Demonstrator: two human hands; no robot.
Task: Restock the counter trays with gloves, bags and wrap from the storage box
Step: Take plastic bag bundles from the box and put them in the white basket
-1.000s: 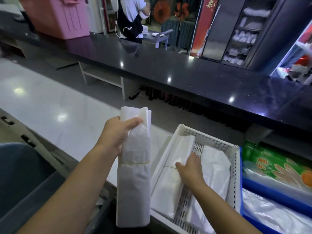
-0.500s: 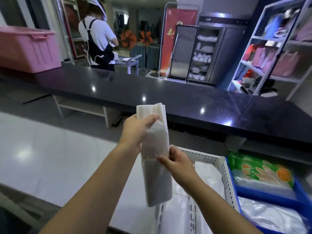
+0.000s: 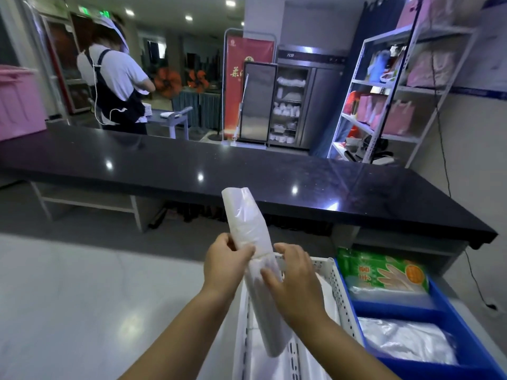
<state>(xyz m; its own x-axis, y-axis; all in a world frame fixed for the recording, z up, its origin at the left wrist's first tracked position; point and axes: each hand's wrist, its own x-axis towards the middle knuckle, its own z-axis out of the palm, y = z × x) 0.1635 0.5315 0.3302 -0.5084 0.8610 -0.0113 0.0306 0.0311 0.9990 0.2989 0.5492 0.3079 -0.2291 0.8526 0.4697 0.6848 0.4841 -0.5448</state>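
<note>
A long folded bundle of white plastic bags (image 3: 248, 229) stands tilted above the white perforated tray (image 3: 333, 281). My left hand (image 3: 225, 259) grips the bundle at its middle from the left. My right hand (image 3: 293, 281) holds it from the right, fingers on its lower half. The white tray below holds more white bag bundles (image 3: 255, 352). To its right a blue tray (image 3: 450, 305) holds a green pack of disposable gloves (image 3: 384, 272) at the back and clear plastic (image 3: 406, 341) at the front.
A long black counter (image 3: 219, 171) runs across just beyond the trays. A person in a white shirt and dark apron (image 3: 118, 89) stands behind it at the left. A pink bin (image 3: 19, 102) sits on the counter's far left. Metal shelving (image 3: 384, 105) stands at the right.
My right hand left the tray and took hold of the bundle. Both hands slid lower on it, and the bundle now tilts with its top leaning left. My view lifted toward the room.
</note>
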